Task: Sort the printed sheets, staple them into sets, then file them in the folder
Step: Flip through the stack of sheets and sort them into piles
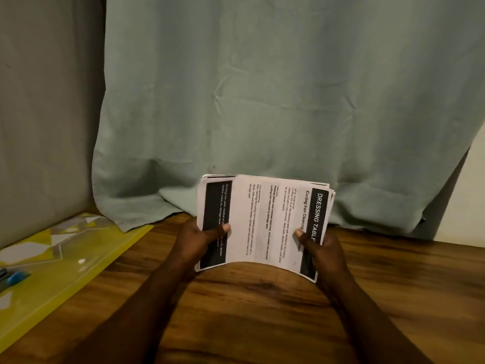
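Two hands hold the paperwork above a wooden table. The left hand and the right hand each pinch one short end of the stack of printed sheets, thumb flat on the top page. The fingers underneath are out of sight. The stack hangs clear of the wood and bows upward between the two grips. Its top sheet is headed "DRESSING TABLE" beside the right thumb.

This looks like the sorting stage, with nothing seen stapled or filed. Beyond the hands, the far corners of the pages sit slightly out of line. The stack would sort best if lowered onto the bare wood just below the hands. The pinch could then be eased so the bow flattens, and pages could be dealt off one at a time by their black headings. Each pile should be tapped square before stapling.

Well off to the left of the left hand a yellow folder lies flat on the table. A blue object rests on it, too blurred to identify. Green cloth hangs behind everything.
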